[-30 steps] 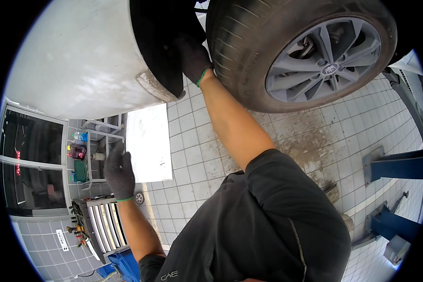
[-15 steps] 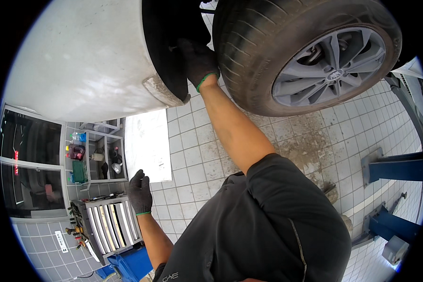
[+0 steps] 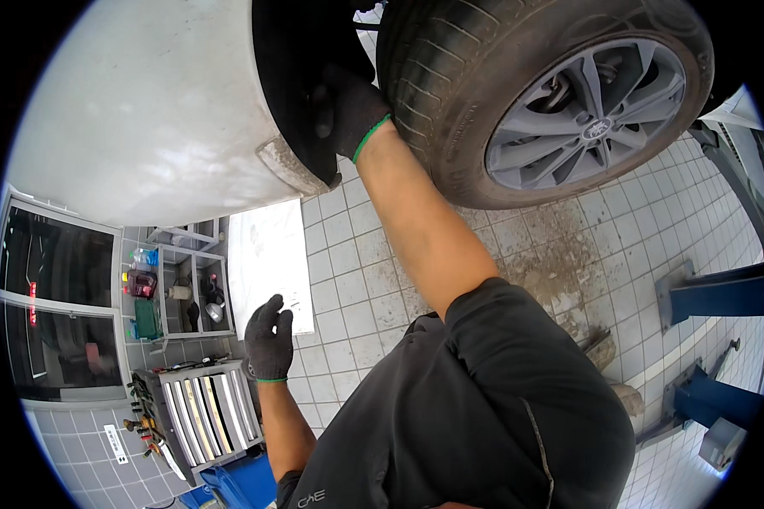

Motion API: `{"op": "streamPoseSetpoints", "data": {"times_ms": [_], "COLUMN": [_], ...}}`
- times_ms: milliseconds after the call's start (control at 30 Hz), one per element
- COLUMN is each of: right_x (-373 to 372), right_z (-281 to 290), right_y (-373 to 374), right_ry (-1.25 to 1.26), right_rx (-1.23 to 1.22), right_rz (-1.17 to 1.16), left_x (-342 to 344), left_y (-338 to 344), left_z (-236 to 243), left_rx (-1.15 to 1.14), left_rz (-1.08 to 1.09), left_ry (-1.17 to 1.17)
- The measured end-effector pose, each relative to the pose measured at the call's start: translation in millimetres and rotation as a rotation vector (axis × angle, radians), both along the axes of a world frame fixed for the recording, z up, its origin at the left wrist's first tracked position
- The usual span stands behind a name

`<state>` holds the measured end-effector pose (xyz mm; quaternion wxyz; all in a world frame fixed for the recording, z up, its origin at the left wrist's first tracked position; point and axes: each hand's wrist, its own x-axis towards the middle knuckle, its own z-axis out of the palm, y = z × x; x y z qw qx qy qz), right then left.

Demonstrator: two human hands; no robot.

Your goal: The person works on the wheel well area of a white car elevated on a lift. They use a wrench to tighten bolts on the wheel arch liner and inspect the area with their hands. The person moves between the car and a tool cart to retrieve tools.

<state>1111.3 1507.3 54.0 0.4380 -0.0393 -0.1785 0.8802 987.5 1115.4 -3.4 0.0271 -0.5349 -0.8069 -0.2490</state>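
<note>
My right hand (image 3: 356, 112), in a dark knit glove with a green cuff edge, reaches into the gap between the wheel-arch liner (image 3: 293, 93) and the tyre (image 3: 450, 110). Its thumb side shows against the black liner; the other fingers blend into the dark, so whether they hold anything is unclear. The tyre sits on a grey multi-spoke wheel rim (image 3: 590, 127). A white car body panel (image 3: 153, 102), dirty at its lower corner, borders the liner. Away from the car, my left hand (image 3: 268, 343) wears a matching glove, fingers apart with nothing in them.
Below the panel lies a white sheet (image 3: 267, 254) on the tiled floor (image 3: 339, 280). At left are a grey shelf (image 3: 191, 288) with bottles and a tool cabinet (image 3: 208, 411). Blue lift parts (image 3: 717, 297) stand at right. Dirt is scattered under the wheel.
My left hand has moved a little to the right and its fingers have spread. In the wheel arch, my right hand has turned slightly, bringing its thumb into view. The view has shifted slightly.
</note>
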Motion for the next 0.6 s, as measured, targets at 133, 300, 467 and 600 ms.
{"op": "streamPoseSetpoints", "data": {"times_ms": [133,300,467,600], "right_x": [-9,12,-40,2], "right_z": [-5,-7,-16,-20], "right_y": [5,9,20,-4], "right_ry": [0.155,1.594,1.956,2.221], "right_rx": [-0.152,-1.416,-2.243,-2.413], "right_rz": [0.130,1.184,2.319,2.409], "left_x": [77,160,175,192], "left_y": [72,201,285,311], "left_z": [104,214,202,227], "left_rx": [0.191,0.122,-0.125,-0.463], "left_rz": [-0.436,-0.599,-0.148,0.010], "left_ry": [0.552,1.112,1.277,1.328]}}
